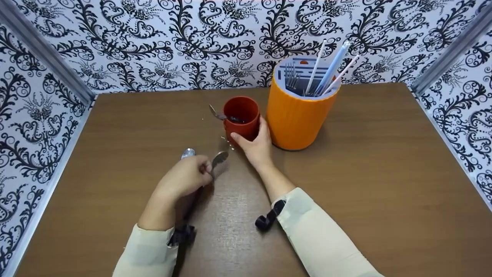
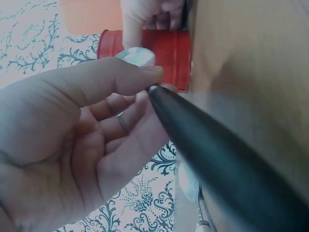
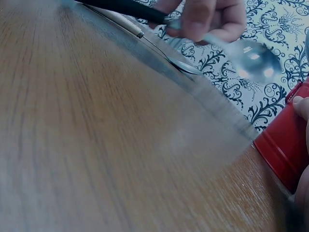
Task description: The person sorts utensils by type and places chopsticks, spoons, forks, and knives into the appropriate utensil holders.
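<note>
My left hand (image 1: 184,179) pinches a spoon (image 1: 220,158) where its black handle meets the metal neck. In the left wrist view the dark handle (image 2: 212,150) slants toward the lower right, and the bowl shows beyond the thumb. A second spoon (image 3: 186,66) lies on the table beside the left hand, which covers part of it in the head view. My right hand (image 1: 257,148) holds a red metal cup (image 1: 243,130) around its side, thumb toward the front. Inside the upright cup leans metal cutlery (image 1: 217,112), one end poking over the left rim.
Close to the cup's right stands an orange cutlery holder (image 1: 298,119) with forks (image 1: 292,77) and several white and pale-blue sticks (image 1: 331,69) in its top. Patterned walls (image 1: 173,46) bound the wooden table (image 1: 384,161) at the back and sides.
</note>
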The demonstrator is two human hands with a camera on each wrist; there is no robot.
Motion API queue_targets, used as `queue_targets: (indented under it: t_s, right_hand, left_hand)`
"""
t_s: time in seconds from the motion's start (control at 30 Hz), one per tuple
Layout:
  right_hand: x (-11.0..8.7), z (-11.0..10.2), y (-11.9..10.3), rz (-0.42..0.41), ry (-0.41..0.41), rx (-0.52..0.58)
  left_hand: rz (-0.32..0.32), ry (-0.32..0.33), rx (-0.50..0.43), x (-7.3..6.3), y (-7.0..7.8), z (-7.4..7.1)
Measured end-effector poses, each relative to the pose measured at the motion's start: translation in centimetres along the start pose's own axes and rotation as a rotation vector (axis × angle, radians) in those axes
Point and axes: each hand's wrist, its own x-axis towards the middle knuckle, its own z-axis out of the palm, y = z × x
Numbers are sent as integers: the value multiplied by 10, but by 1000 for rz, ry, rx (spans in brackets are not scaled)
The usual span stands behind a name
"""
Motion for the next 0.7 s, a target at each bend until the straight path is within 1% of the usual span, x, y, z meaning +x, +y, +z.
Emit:
queue_targets:
  t_s: [0.17, 0.37, 0.5, 0.6, 0.63, 0.7]
  right_hand:
    - [0, -1, 0, 4, -5, -9]
    - [-1, -1, 0, 16, -17, 1]
    - [-1, -1, -1, 19, -25, 6]
    - [-1, -1, -1, 16, -23, 8]
    - [-1, -1, -1, 15, -23, 9]
    - [0, 0, -1, 13, -22, 12]
  left_hand:
    - [-27, 90, -81, 3, 3, -3]
    - [-50, 245, -174, 4, 7, -7]
    - [-81, 392, -263, 6, 11, -9]
    - [-95, 534, -349, 9, 14, -10]
    - [-93, 582, -380, 9, 16, -10]
    - [-68, 675, -458, 10, 20, -11]
